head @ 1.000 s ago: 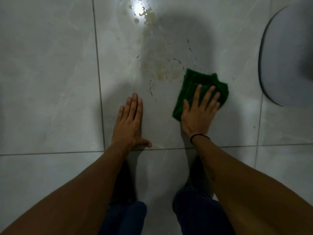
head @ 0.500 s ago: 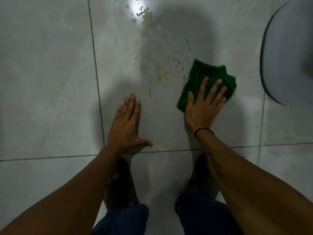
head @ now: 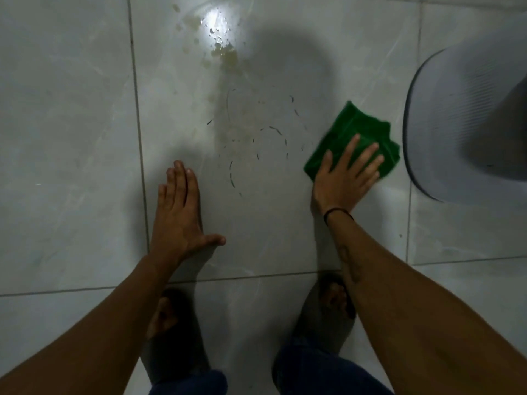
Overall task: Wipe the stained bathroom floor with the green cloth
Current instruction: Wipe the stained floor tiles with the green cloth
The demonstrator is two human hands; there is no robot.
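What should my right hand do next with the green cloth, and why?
Probably sweep the green cloth left and forward. The right hand presses it flat beside the grey bin, on tile that looks clean, while the yellowish stains and thin dark curved marks lie uncovered to its left. The left hand is braced on the floor.
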